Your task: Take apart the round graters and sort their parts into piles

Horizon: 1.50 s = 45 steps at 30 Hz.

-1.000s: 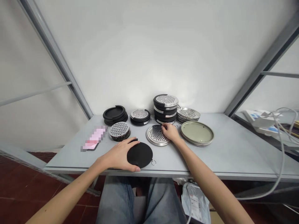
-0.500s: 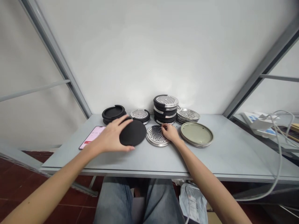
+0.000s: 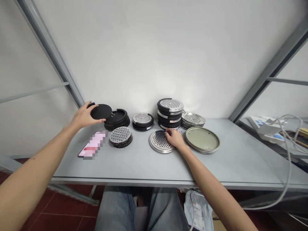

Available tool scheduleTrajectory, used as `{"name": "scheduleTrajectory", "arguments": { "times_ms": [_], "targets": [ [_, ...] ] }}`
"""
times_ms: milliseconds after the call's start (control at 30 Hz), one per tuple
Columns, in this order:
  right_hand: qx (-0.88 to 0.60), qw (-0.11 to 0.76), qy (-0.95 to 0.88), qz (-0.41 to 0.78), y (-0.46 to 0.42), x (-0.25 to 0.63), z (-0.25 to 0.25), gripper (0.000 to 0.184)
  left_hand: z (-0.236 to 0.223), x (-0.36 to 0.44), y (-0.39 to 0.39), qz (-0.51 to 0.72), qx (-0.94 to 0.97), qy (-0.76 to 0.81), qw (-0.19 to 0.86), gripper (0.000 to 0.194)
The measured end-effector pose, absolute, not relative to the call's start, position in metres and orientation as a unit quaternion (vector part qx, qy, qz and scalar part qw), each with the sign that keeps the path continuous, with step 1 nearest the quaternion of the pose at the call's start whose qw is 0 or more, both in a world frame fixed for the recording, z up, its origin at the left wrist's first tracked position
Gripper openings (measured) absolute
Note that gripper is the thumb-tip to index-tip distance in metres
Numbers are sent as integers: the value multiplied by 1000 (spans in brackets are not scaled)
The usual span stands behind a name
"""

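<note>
In the head view, my left hand (image 3: 84,116) grips a round black disc (image 3: 103,111) by its left edge, holding it raised at the table's far left beside a stack of black rimmed discs (image 3: 117,116). My right hand (image 3: 174,138) is closed, its fingertips resting on the right part of a round metal plate with a perforated centre (image 3: 159,143). Whatever its fingers pinch is hidden. A short stack of perforated discs (image 3: 120,135) stands left of that plate. To the right lies a stack of round olive-coloured lids (image 3: 202,140).
Behind the plate rises a tall stack of black and silver perforated discs (image 3: 170,111), with a lower one (image 3: 142,119) to its left. Shiny metal plates (image 3: 193,118) lie at the back right. A phone (image 3: 93,145) lies on the left; a white cable (image 3: 288,163) hangs at the right.
My left hand has carried the black disc left and back, away from the metal plate, uncovering the short stack of perforated discs. My right hand has stayed at the plate.
</note>
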State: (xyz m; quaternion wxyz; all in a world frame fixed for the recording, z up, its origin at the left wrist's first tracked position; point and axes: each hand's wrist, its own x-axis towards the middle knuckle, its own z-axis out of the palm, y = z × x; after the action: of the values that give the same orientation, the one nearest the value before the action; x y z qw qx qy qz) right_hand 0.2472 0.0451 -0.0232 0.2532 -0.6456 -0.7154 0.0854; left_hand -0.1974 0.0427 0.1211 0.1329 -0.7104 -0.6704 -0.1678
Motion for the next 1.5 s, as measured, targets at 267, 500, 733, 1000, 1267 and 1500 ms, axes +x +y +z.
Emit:
{"name": "scheduleTrajectory", "arguments": {
  "times_ms": [267,500,733,1000,1267,1500],
  "targets": [
    [-636,248,-725,89,44,247,-19,25,107,-197,58,-118,-745,-644,126,86],
    [-629,248,-732,87,45,248,-21,24,100,-204,78,-88,-763,-632,100,96],
    [-625,247,-735,90,46,249,-20,24,89,-212,107,-100,-783,-612,55,107],
    [-617,250,-741,80,45,248,-19,27,91,-205,122,-88,-808,-583,7,123],
    [-610,251,-748,77,47,250,-22,26,95,-198,127,-50,-807,-587,-37,121],
    [-609,245,-752,69,48,250,-24,26,101,-196,124,5,-771,-634,-57,101]
  ]
}}
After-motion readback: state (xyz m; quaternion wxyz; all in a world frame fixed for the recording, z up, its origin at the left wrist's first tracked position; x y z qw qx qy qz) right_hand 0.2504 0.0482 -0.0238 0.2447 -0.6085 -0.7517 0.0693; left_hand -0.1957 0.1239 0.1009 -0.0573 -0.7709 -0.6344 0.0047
